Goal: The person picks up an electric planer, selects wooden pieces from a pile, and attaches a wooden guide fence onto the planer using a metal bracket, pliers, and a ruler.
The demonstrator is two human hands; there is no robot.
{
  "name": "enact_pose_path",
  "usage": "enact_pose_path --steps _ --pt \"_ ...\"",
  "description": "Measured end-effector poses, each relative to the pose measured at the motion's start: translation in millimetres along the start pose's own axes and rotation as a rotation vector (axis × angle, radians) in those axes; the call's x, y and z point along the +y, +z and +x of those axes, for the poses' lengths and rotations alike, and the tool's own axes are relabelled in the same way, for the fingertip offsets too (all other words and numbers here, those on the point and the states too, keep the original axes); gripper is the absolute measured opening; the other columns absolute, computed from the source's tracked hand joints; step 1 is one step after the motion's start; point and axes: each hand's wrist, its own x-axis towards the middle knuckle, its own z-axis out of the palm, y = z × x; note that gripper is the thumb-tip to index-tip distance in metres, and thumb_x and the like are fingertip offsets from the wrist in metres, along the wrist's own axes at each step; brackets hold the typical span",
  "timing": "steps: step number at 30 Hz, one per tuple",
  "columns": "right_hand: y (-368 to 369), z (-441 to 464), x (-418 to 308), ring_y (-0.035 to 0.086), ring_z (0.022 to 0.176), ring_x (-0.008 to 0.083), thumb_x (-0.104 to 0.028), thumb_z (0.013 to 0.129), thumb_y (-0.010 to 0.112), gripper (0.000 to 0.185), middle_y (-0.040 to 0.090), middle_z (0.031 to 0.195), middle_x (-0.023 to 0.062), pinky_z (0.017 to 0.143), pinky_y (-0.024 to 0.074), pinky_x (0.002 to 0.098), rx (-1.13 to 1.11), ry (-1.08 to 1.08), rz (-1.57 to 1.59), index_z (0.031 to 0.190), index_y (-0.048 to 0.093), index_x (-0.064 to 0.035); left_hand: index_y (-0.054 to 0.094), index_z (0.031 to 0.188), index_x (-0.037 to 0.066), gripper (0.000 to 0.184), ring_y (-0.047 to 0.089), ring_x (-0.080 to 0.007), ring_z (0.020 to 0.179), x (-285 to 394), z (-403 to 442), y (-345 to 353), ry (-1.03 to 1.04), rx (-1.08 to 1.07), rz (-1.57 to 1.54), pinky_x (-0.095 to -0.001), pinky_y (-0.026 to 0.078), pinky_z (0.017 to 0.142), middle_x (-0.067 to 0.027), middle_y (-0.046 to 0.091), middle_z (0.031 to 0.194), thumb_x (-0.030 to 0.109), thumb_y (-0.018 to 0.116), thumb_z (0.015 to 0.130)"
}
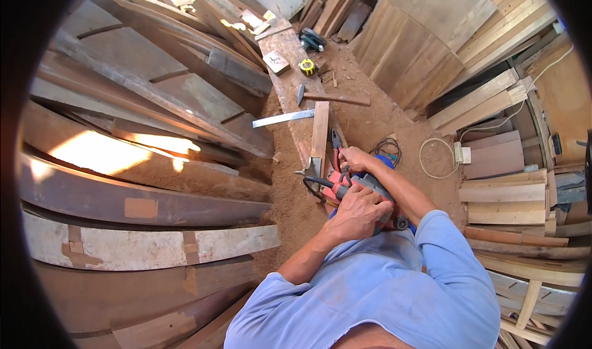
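My left hand is wrapped over the body of a red and dark grey power tool lying close to my lap. My right hand is closed at the tool's far side, beside red-handled pliers; what its fingers grip is hidden. A silver metal part shows at the tool's left end. It sits against the near end of a short wooden piece. Under that piece passes a steel ruler. A hammer with a wooden handle lies farther away.
A yellow tape measure, a small white-topped block and a dark green tool lie farther up the sawdust-covered board. Planks are stacked at left, boards at right. A pale cord loops near a white socket box.
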Motion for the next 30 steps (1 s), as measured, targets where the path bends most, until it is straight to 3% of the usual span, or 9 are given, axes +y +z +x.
enact_pose_path --steps 5,8,12,15,17,18,23,28,30 --pt "-3 -3 0 0.067 0.102 0.039 -0.024 0.082 0.065 0.03 0.069 0.101 0.0248 0.083 0.0523 0.0485 0.112 0.086 0.062 0.102 0.068 -0.0023 0.065 0.094 0.011 0.028 0.061 -0.027 0.09 -7 2 -3 0.004 -0.009 -0.009 -0.0403 0.04 0.083 -0.0079 0.062 0.087 0.008 0.063 0.067" --pt "-27 -17 5 0.066 0.096 0.0357 -0.022 0.085 0.064 0.028 0.069 0.099 0.0214 0.084 0.0514 0.0445 0.209 -0.017 0.072 0.099 0.067 0.0012 0.064 0.096 0.01 0.029 0.061 -0.0286 0.088 -12 4 -1 0.037 0.024 0.017 -0.0421 0.041 0.08 -0.0093 0.062 0.086 0.01 0.064 0.067" --pt "-71 -103 -13 0.063 0.08 0.0199 -0.02 0.09 0.06 0.022 0.067 0.085 0.0113 0.075 0.0514 0.0349 0.593 0.041 0.292 0.099 0.067 -0.0008 0.059 0.096 0.008 0.033 0.061 -0.0343 0.084 -13 5 -4 0.019 -0.015 0.034 -0.0471 0.042 0.079 -0.014 0.061 0.086 0.014 0.064 0.064" --pt "-82 -202 -48 0.065 0.077 0.0237 -0.029 0.091 0.06 0.029 0.069 0.083 0.0152 0.073 0.0511 0.0382 0.81 0.226 0.427 0.091 0.068 -0.001 0.059 0.099 0.007 0.033 0.061 -0.0355 0.086 -15 8 -3 -0.005 -0.038 0.02 -0.0482 0.043 0.082 -0.0151 0.062 0.087 0.018 0.066 0.069" --pt "-64 -250 -47 0.058 0.071 0.015 -0.027 0.092 0.062 0.026 0.064 0.075 0.0082 0.067 0.0477 0.0335 0.838 0.368 0.47 0.088 0.067 -0.0017 0.059 0.11 0.008 0.042 0.062 -0.0381 0.098 -17 10 -1 -0.08 -0.072 0.028 -0.0483 0.045 0.09 -0.0167 0.064 0.095 0.024 0.072 0.072" --pt "-49 -269 -43 0.058 0.071 0.015 -0.027 0.092 0.062 0.026 0.064 0.075 0.0082 0.067 0.0477 0.0335 0.857 0.375 0.476 0.088 0.067 -0.0017 0.059 0.11 0.008 0.042 0.062 -0.0381 0.098 -19 11 1 -0.063 -0.083 0.032 -0.0483 0.045 0.09 -0.0167 0.064 0.095 0.024 0.072 0.072" --pt "41 -316 -27 0.052 0.071 0.0061 -0.019 0.091 0.065 0.017 0.059 0.073 -0.0015 0.062 0.0427 0.0278 0.784 0.472 0.769 0.087 0.068 -0.0032 0.061 0.109 0.005 0.04 0.064 -0.04 0.093 -27 18 11 -0.132 -0.058 -0.021 -0.0478 0.05 0.081 -0.0186 0.067 0.095 0.028 0.072 0.078" --pt "90 -303 -20 0.052 0.071 0.0085 -0.019 0.092 0.064 0.017 0.059 0.074 -0.0008 0.064 0.0438 0.0296 0.842 0.379 0.845 0.087 0.068 -0.0034 0.066 0.105 0.008 0.035 0.067 -0.0379 0.089 -22 20 11 -0.164 -0.002 -0.063 -0.0465 0.052 0.077 -0.0168 0.068 0.091 0.033 0.071 0.082" --pt "94 -289 -18 0.053 0.07 0.0112 -0.022 0.093 0.064 0.02 0.059 0.072 0.0032 0.065 0.0452 0.0322 0.936 0.338 0.753 0.088 0.068 -0.0026 0.067 0.105 0.009 0.035 0.067 -0.0373 0.089 -25 15 14 -0.118 0.017 -0.021 -0.0461 0.052 0.077 -0.015 0.068 0.092 0.037 0.069 0.083"
